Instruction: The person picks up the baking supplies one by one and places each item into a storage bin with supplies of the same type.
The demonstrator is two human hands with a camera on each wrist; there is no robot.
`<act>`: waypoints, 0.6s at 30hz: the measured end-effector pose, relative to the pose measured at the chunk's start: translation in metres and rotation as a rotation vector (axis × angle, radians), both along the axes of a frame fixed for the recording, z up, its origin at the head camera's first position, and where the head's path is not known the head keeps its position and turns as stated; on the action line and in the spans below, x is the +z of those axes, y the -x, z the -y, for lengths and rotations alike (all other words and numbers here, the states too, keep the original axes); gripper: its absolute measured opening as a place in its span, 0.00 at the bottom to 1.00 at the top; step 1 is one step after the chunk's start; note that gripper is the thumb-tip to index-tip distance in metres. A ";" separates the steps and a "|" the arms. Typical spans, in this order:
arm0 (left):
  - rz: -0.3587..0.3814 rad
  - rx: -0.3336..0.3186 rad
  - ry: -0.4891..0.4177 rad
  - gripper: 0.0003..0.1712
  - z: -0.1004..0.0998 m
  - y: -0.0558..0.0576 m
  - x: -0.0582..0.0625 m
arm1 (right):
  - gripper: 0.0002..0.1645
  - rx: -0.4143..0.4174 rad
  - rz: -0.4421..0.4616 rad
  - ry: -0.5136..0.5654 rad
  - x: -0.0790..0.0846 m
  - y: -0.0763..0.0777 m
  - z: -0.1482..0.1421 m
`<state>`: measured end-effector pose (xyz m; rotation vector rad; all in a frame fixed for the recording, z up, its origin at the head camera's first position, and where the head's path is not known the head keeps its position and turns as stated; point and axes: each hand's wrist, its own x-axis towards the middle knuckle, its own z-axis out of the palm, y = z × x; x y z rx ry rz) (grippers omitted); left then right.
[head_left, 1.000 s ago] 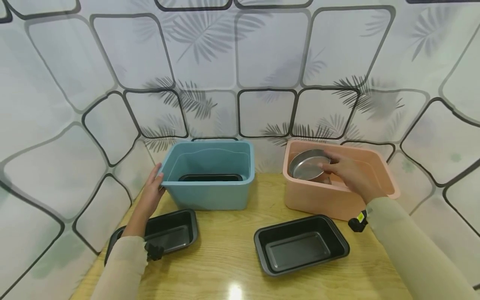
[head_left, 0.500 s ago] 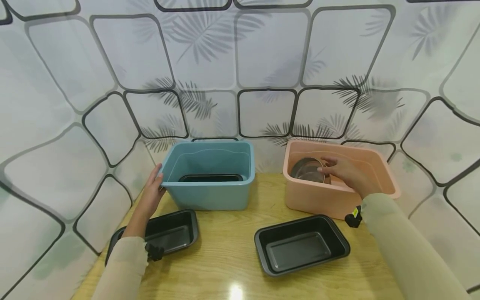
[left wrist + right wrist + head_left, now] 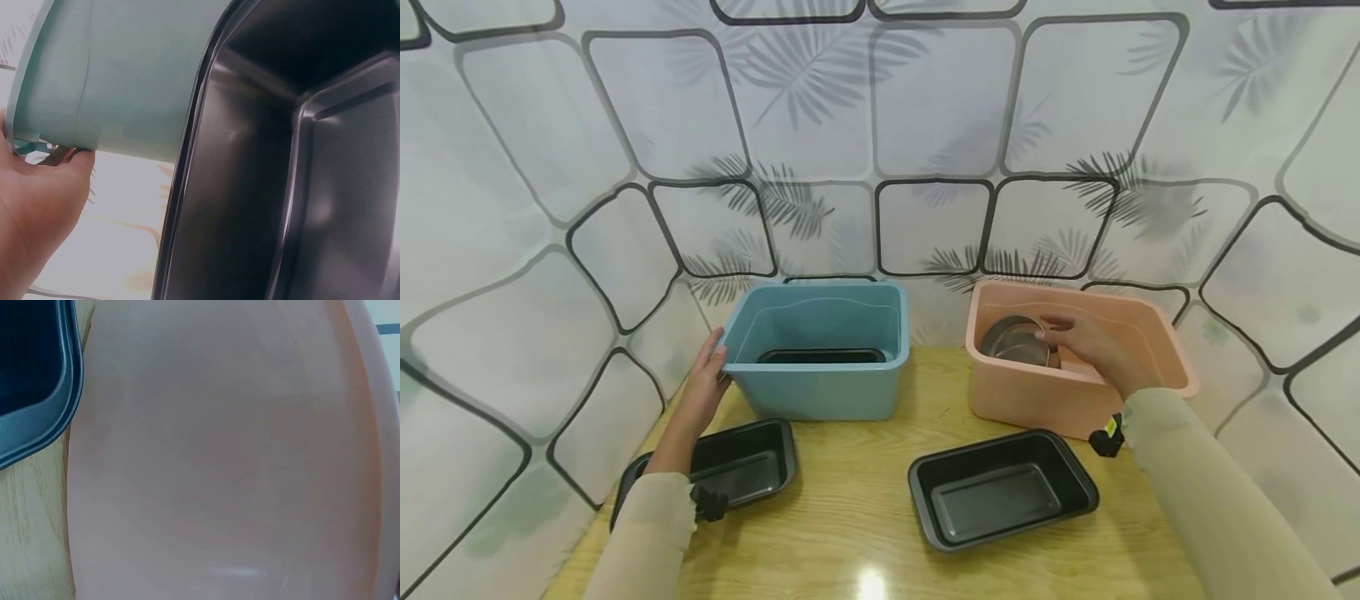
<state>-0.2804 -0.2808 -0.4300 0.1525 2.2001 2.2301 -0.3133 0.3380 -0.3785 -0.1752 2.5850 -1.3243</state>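
Note:
At the left end of the blue bin [image 3: 816, 393], my left hand [image 3: 698, 392] grips the rim; the left wrist view shows the thumb [image 3: 81, 165] against the bin's side. My right hand [image 3: 1088, 348] reaches into the pink bin [image 3: 1030, 398] and pinches the rim of a round metal cake pan [image 3: 1011, 346] low in its left part. The pan's lower part is hidden by the bin's front wall. Only the pink bin's outer wall [image 3: 219, 456] fills the right wrist view; the hand is out of that frame. A dark loaf pan [image 3: 820, 356] lies inside the blue bin.
One dark loaf pan [image 3: 741, 467] lies under my left forearm, partly covered by it. Another loaf pan [image 3: 1003, 492] rests at an angle on the wooden table [image 3: 850, 500] in front of the pink bin. A patterned curtain [image 3: 932, 100] surrounds the table at the back and sides.
My right hand has lowered the round cake pan deeper into the pink bin, and the pan is less tilted in view. In the last half second, nothing has visibly moved. My left hand stays put.

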 end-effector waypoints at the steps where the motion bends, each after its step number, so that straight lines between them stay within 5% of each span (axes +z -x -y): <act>1: 0.001 -0.001 0.003 0.39 0.000 0.000 0.000 | 0.50 -0.013 0.005 0.016 0.001 -0.002 -0.001; 10: -0.012 -0.002 0.024 0.38 0.001 -0.002 0.000 | 0.53 -0.040 0.009 0.105 0.011 -0.021 -0.010; 18: -0.017 -0.002 0.027 0.37 0.000 0.001 -0.001 | 0.49 -0.049 -0.202 -0.099 0.021 -0.036 -0.015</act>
